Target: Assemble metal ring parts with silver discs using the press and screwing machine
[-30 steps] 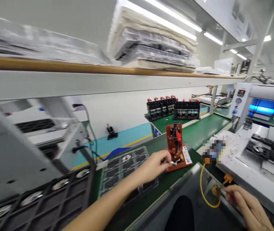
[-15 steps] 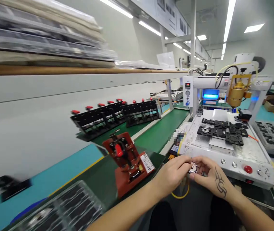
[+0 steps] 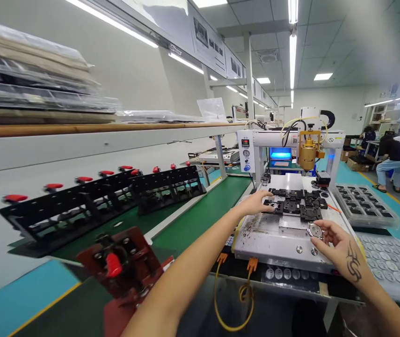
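My right hand (image 3: 336, 243) pinches a round, silver-rimmed watch case (image 3: 315, 230) between thumb and fingers, just in front of the machine's white bed. My left hand (image 3: 256, 203) reaches out to the left end of the black fixture (image 3: 293, 204) on that bed. Its thumb and fingers are apart, beside a small round metal part (image 3: 273, 205) seated in the fixture; whether they touch it I cannot make out. Above the fixture hangs the machine's gold dispensing head (image 3: 308, 154).
On the right are a clear tray of black parts (image 3: 364, 203) and a sheet of round discs (image 3: 392, 262). A red clamp jig (image 3: 126, 267) stands at left front, with black clamp racks (image 3: 73, 210) behind. A yellow cable loop (image 3: 217, 299) hangs in front. A person (image 3: 399, 154) sits far right.
My hands have parted: both were on the watch case, and now only the right holds it. The left has moved forward to the fixture. The view has shifted right.
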`<state>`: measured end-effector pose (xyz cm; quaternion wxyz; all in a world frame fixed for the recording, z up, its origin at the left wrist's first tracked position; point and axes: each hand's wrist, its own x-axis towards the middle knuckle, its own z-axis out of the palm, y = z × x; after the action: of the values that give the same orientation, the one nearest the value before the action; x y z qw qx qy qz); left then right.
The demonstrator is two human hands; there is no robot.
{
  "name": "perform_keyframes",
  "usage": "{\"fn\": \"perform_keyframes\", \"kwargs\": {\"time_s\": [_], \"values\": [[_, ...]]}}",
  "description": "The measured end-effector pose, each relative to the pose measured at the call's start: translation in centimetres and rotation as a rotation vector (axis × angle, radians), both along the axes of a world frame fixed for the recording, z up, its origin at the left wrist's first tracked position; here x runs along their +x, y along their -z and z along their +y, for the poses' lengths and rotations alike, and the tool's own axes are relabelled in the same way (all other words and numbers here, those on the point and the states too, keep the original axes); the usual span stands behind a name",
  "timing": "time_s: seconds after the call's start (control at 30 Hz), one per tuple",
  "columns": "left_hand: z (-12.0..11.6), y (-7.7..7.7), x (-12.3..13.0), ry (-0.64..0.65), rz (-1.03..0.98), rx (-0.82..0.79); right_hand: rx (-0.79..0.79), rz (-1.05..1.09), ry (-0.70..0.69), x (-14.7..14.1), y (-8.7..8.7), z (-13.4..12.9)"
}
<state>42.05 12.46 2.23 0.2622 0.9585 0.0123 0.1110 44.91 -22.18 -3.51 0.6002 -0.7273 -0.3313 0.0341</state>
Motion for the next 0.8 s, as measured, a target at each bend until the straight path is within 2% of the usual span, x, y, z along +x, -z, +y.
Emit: {"fn": "perform_keyframes", "kwargs": {"time_s": [0.13, 0.27, 0.37, 0.5, 0.67, 0.8], "values": [[2.0, 0.7, 2.5, 0.033, 0.097, -0.03, 0.0, -0.053, 0.048, 0.7, 0.4, -2.5], [1.9, 1.3, 3.6, 0.032, 0.107, -0.04, -0.051, -0.115, 0.039, 2.2, 0.1, -2.0], [1.3, 0.9, 3.5, 0.005, 0.04, -0.054, -0.094, -0.197, -0.002, 3.5, -1.1, 0.9], [0.1, -0.7, 1.4, -0.044, -0.165, -0.112, -0.198, -0.391, -0.059, 5.7, -2.4, 6.9], [-2.2, -2.7, -3.4, -0.062, -0.338, -0.204, -0.34, -0.462, -0.158, 9.1, -3.1, 14.3], [-3.5, -3.2, -8.5, -0.074, -0.391, -0.21, -0.484, -0.45, -0.23, 10.9, -3.1, 17.5]]}}
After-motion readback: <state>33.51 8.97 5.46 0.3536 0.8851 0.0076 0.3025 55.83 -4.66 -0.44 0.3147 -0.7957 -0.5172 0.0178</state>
